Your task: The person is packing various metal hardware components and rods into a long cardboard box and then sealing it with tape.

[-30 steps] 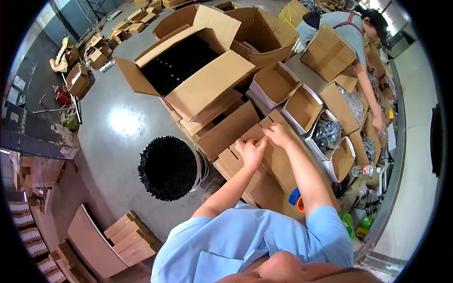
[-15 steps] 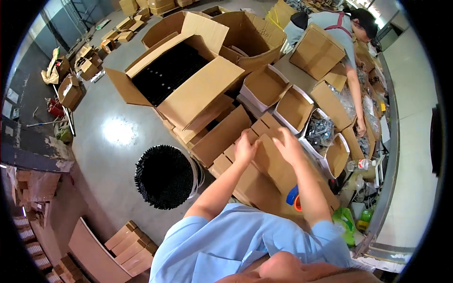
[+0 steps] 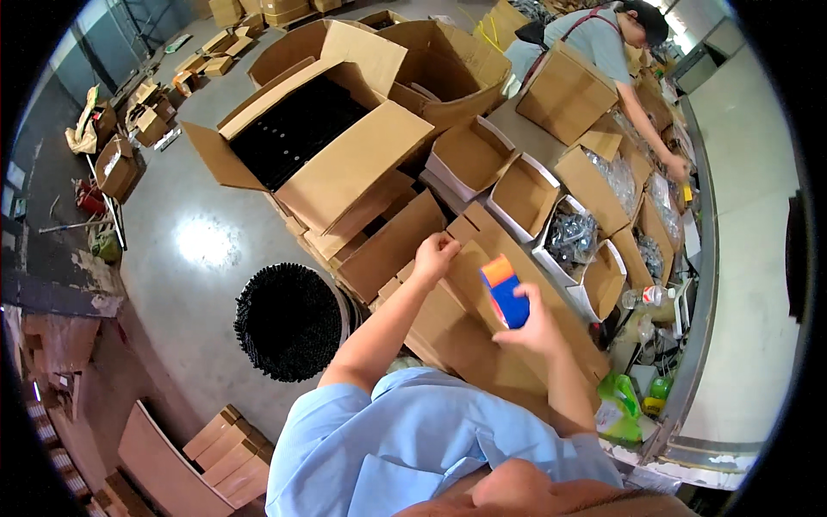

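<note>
**Tape dispenser over a closed carton, other hand on the far flap**

Nearest: right hand (image 3: 538,326) curled shut round the lower end of an orange-and-blue tape dispenser (image 3: 502,291), thumb and fingers wrapped on it. The tool is upright and tilted a bit, sitting just above the top of the flat brown carton (image 3: 469,332) directly in front of the person. Looks held that way so its head meets the carton's top face; can't tell if it's actually touching the cardboard.

Left hand (image 3: 435,256) is further out, arm stretched, fingers bent into a loose fist, pressing down on the carton's far edge by a flap. Holds nothing; prob. there to keep the flaps flat and the box from sliding.

Left of the carton, on the floor: a round bin (image 3: 289,320) packed w/ black rods standing on end.

Beyond: small white-sided trays (image 3: 525,198) along the desk, some empty, one w/ bagged metal parts, lined up open-side-up for easy reach. Further left, a large open box (image 3: 293,129) of black parts, flaps splayed.

Far right corner: another person (image 3: 607,43) bent over cartons at the desk's far end.
</note>
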The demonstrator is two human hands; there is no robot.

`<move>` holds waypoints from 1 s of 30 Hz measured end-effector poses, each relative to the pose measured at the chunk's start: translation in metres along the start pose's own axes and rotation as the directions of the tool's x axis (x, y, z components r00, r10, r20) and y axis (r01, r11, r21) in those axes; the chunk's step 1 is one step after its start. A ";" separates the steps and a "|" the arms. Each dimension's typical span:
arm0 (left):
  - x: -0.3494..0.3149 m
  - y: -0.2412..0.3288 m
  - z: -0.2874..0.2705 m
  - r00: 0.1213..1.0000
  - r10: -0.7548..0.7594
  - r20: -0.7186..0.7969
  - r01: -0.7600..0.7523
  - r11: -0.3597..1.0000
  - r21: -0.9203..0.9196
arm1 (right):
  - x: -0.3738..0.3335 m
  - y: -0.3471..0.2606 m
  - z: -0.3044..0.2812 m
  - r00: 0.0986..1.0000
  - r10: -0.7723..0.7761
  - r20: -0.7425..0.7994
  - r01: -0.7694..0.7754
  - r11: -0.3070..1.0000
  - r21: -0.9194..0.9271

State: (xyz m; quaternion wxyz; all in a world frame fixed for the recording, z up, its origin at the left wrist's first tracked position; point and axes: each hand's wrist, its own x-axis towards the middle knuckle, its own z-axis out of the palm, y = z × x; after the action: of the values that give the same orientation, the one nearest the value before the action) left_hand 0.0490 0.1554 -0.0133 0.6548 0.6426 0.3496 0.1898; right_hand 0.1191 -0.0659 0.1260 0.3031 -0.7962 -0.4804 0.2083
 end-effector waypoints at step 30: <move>0.003 -0.008 -0.024 0.983 0.150 0.105 -0.182 0.716 0.674 | 0.053 0.003 -0.041 0.858 0.264 0.440 -0.211 0.963 -0.166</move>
State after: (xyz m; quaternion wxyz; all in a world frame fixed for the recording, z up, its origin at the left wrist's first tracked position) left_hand 0.0326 0.1736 -0.0202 0.3614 0.8703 0.3216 0.0927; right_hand 0.1706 -0.0315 0.1513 0.1080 -0.7933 -0.4473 0.3986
